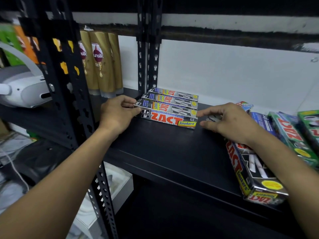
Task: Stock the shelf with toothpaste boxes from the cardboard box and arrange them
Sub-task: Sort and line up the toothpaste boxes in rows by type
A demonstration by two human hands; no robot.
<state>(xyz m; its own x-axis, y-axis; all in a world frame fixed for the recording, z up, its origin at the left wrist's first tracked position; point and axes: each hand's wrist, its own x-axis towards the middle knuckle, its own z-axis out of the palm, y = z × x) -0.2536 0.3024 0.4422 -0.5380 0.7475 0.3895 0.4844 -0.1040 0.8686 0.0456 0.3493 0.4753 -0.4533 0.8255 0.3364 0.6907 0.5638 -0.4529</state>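
Observation:
Three silver Zact Smokers toothpaste boxes lie side by side on the black shelf (155, 152), against the back left post. The front box (168, 118) shows its red lettering toward me. My left hand (117, 114) grips this box's left end with thumb and curled fingers. My right hand (226, 123) hovers at the box's right end, fingers loosely spread, fingertips just at its corner. Under my right wrist lies another silver Zact box (250, 173), pointing toward the shelf's front edge. The cardboard box is not in view.
Green Zact boxes (290, 135) and a blue box (262, 121) lie loose at the right. Gold shampoo bottles (101, 64) stand behind the left post (69, 83). A white headset (22, 88) sits on the neighbouring shelf. A small white Pepsodent box (212, 119) lies under my right fingers.

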